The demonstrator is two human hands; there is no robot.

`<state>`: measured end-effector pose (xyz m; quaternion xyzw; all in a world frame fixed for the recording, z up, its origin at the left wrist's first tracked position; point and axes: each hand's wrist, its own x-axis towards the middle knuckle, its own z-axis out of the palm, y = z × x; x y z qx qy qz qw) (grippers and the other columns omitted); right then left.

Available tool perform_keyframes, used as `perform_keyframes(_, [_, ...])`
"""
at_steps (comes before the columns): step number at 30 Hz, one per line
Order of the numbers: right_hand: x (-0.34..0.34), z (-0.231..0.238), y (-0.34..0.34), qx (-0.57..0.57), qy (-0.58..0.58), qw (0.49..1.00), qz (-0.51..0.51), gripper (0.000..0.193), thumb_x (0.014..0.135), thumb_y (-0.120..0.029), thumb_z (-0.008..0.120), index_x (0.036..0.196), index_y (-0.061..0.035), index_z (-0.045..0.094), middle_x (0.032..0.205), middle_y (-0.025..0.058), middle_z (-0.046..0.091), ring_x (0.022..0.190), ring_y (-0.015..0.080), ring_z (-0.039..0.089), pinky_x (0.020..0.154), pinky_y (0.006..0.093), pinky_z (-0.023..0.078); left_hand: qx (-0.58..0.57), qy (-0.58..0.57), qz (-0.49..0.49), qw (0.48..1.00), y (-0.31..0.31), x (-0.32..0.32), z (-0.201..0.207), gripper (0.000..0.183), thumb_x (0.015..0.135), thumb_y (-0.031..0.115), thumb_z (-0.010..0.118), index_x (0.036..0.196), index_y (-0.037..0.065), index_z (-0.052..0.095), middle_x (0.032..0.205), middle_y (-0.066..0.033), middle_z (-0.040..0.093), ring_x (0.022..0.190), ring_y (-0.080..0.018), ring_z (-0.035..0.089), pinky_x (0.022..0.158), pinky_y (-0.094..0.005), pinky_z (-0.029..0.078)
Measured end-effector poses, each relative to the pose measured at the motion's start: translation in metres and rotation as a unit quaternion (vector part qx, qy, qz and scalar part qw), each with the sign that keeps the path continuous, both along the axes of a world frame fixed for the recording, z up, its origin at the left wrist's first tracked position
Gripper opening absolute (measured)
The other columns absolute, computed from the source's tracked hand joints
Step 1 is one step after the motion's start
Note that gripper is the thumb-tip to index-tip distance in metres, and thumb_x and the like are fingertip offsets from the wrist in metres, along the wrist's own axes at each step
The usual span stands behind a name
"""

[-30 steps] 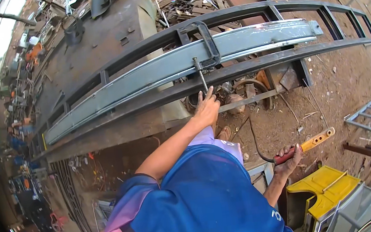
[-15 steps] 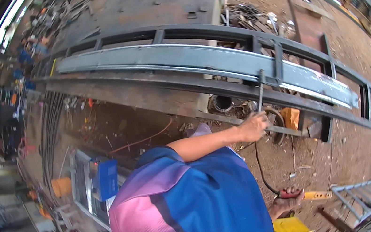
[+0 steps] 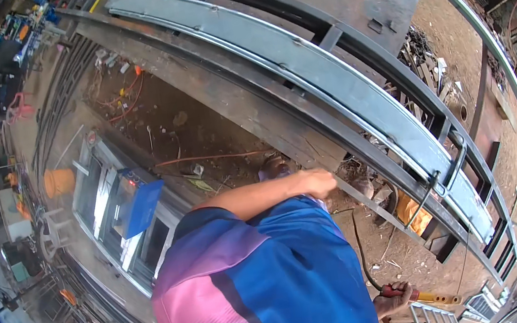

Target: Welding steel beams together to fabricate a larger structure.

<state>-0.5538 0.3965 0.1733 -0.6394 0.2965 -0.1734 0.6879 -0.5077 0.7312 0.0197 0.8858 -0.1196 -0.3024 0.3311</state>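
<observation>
Head view: right hand [image 3: 393, 299] grips welding holder [image 3: 423, 297], steel frame [image 3: 354, 92] well apart.

Under me the ground [image 3: 188, 131] is bare brown dirt, littered with wire and scraps. A long curved grey steel frame [image 3: 354, 92] arcs from the top centre down to the lower right. At left of the frame lie window frames [image 3: 102, 203] and an orange bucket [image 3: 58, 182]. Scrap metal [image 3: 429, 61] piles at upper right. Hard daylight falls everywhere.

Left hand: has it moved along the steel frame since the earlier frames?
Yes. The left hand has come off the clamp on the steel frame and pulled back toward the body.
</observation>
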Motion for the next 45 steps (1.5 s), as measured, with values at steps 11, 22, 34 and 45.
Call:
perform_keyframes(11, [0.016, 0.035, 0.084, -0.042, 0.038, 0.998, -0.041, 0.011, 0.081, -0.011, 0.064, 0.079, -0.0107, 0.053, 0.062, -0.0004, 0.050, 0.048, 0.0104, 0.049, 0.042, 0.0236, 0.040, 0.044, 0.015, -0.022, 0.999, 0.127, -0.053, -0.062, 0.024, 0.079, 0.022, 0.061, 0.084, -0.001, 0.065, 0.094, -0.0263, 0.064, 0.089, -0.0418, 0.063, 0.078, -0.0524, 0.050])
perform_keyframes(22, [-0.088, 0.042, -0.034, -0.281, -0.063, 0.904, -0.317, 0.015, 0.075, -0.002, 0.069, 0.075, -0.0047, 0.054, 0.057, -0.0004, 0.052, 0.040, 0.0077, 0.048, 0.038, 0.0220, 0.037, -0.111, 0.072, -0.320, 0.938, -0.075, 0.063, 0.037, 0.025, 0.085, 0.022, 0.059, 0.097, 0.001, 0.066, 0.094, -0.0210, 0.066, 0.091, -0.0400, 0.062, 0.079, -0.0453, 0.049])
perform_keyframes(34, [-0.160, -0.118, -0.203, -0.012, 0.019, 0.879, -0.477, 0.020, 0.072, -0.001, 0.068, 0.081, -0.0055, 0.051, 0.060, 0.0007, 0.049, 0.045, 0.0116, 0.048, 0.041, 0.0258, 0.040, -0.280, 0.431, -0.052, 0.856, -0.523, 0.106, -0.083, 0.030, 0.099, 0.024, 0.044, 0.114, 0.004, 0.060, 0.099, -0.0066, 0.066, 0.082, -0.0176, 0.062, 0.067, -0.0322, 0.049])
perform_keyframes(45, [-0.227, -0.149, -0.276, 0.105, 0.035, 0.838, -0.535, 0.019, 0.076, 0.000, 0.061, 0.082, -0.0078, 0.044, 0.056, 0.0019, 0.044, 0.042, 0.0115, 0.042, 0.041, 0.0269, 0.041, -0.367, 0.265, 0.376, 0.808, -0.806, 0.175, -0.222, 0.019, 0.096, 0.022, 0.051, 0.088, 0.006, 0.056, 0.074, -0.0039, 0.061, 0.058, -0.0143, 0.056, 0.049, -0.0305, 0.043])
